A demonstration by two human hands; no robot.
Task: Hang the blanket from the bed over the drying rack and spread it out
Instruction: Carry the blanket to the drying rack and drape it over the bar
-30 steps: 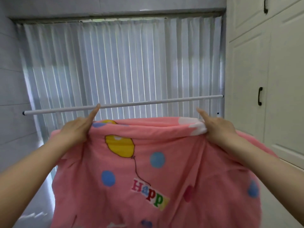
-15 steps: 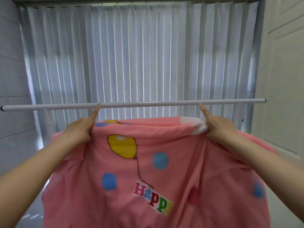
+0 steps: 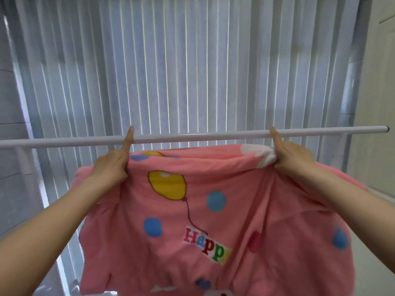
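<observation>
1. Blanket (image 3: 213,210), pink, is held up just below the drying rack bar (image 3: 192,137); its top edge sits under the bar and is not over it. Open gap shows between the bar and the vertical blinds (image 3: 192,60) behind.
2. Left hand (image 3: 111,167) grips the top edge at the left, index finger straight up across the bar. Right hand (image 3: 292,154) grips a bunched white-patterned corner at the right, index finger likewise raised to the bar.
3. The bar runs past both hands; its right end cap lies near a cream wall (image 3: 376,103).
4. Print: yellow balloon, blue and red dots, multicoloured letters "Happ"; any further letters are lost in a fold.
5. Room: grey tiled wall (image 3: 10,124) at left, pale floor below.
</observation>
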